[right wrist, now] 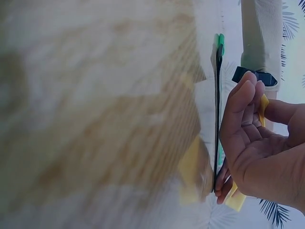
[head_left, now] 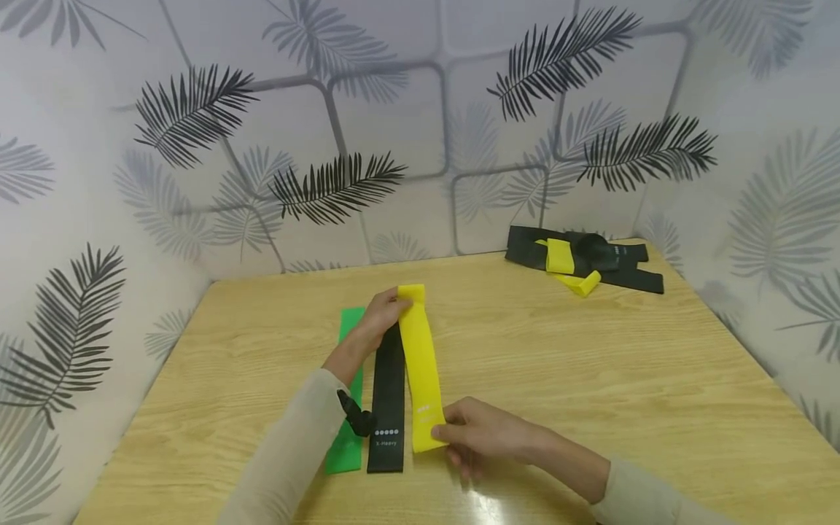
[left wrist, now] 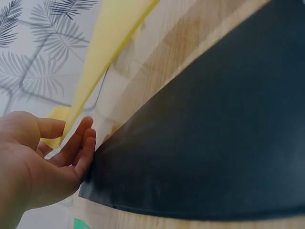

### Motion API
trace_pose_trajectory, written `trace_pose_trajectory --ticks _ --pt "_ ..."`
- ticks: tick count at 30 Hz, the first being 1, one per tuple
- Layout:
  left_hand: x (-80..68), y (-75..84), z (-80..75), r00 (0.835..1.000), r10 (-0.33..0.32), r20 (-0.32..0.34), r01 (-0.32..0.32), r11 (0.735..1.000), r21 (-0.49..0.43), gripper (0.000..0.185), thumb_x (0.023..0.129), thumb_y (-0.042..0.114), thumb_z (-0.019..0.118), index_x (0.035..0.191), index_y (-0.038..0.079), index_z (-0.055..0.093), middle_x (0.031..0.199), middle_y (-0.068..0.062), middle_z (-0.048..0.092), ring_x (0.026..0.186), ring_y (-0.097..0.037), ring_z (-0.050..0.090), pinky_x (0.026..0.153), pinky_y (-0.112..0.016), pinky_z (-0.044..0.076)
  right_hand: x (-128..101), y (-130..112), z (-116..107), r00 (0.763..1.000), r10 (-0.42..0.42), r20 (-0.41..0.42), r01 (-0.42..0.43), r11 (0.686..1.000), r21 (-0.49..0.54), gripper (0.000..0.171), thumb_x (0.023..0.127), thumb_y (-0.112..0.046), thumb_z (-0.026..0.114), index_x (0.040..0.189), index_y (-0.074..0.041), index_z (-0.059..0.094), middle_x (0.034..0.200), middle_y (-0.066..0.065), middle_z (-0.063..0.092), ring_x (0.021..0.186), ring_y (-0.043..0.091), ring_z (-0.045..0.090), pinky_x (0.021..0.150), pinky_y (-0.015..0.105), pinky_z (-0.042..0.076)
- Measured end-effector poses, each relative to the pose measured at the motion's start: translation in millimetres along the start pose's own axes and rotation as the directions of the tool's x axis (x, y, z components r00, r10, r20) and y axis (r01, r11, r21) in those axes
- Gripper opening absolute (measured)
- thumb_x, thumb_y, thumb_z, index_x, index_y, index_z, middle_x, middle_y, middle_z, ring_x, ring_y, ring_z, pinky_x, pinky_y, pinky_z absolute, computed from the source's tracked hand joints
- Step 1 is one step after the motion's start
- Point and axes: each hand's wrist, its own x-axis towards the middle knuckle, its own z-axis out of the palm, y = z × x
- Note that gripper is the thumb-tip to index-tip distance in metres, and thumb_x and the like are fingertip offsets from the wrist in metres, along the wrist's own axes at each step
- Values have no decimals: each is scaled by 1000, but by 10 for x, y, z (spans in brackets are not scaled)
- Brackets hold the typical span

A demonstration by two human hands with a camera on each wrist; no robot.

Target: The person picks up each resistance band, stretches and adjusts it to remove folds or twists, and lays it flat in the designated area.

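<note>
A flat yellow resistance band (head_left: 423,357) stretches lengthwise between my two hands. My left hand (head_left: 383,313) pinches its far end between thumb and fingers, reaching across the black band. At the near end, by the printed white dots, my right hand (head_left: 485,432) grips it with the thumb on top. In the left wrist view the yellow band slants up from the left fingers, above the table. Left of it lies a black resistance band (head_left: 389,386) marked "X-Heavy", its far end hidden by the left hand. A green band (head_left: 344,456) lies beyond that, partly covered by the left forearm.
A pile of black bands (head_left: 525,246) with a folded yellow band (head_left: 560,257) lies at the table's back right, near the wall. Patterned walls (head_left: 394,211) border the wooden table (head_left: 590,350). A black strap (head_left: 355,414) sits at the left cuff.
</note>
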Motion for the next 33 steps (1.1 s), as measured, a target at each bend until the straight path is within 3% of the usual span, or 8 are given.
trace_pose_trajectory --ticks 4,8,11,15,21,33 --pt "-11 27 -8 1000 3 -19 -2 999 48 46 109 20 53 153 5 49 140 -18 58 125 -33 54 119 -55 34 -5 -9 -16 1000 -4 -7 4 1000 -5 24 107 -19 58 97 2 66 66 6 63 52 14 59 45 22 48" --pt "2 34 13 999 16 -29 -14 998 62 45 109 19 52 151 5 51 131 -18 61 114 -31 56 115 -54 38 -19 -18 -32 1000 1 -4 -1 1000 5 23 107 -18 58 99 1 67 66 6 62 52 13 57 46 22 49" --pt "14 39 37 999 23 -43 -20 997 80 46 108 19 53 152 5 51 134 -19 61 114 -32 57 112 -53 41 -25 -19 -39 1000 6 -6 -6 1000 11 23 107 -18 58 99 1 67 66 6 62 52 13 57 46 21 49" --pt "17 33 69 997 34 -75 -25 993 119 43 106 16 56 147 3 56 135 -20 61 114 -32 58 108 -51 46 -33 -6 -38 1000 12 0 -12 1000 21 27 107 -18 58 93 3 66 66 6 63 49 14 59 44 22 49" --pt "29 11 86 992 78 -96 -62 985 158 26 103 10 61 127 2 69 119 -18 67 99 -30 61 95 -45 52 -46 29 -29 999 15 31 -16 1000 20 33 106 -19 60 81 4 63 62 6 63 41 11 56 39 21 46" --pt "96 -13 115 979 162 -123 -130 964 231 25 99 1 66 124 4 72 120 -18 69 97 -31 68 85 -39 59 -16 82 -2 998 57 -10 -57 998 40 36 103 -16 65 73 4 61 56 7 61 36 10 56 35 19 44"
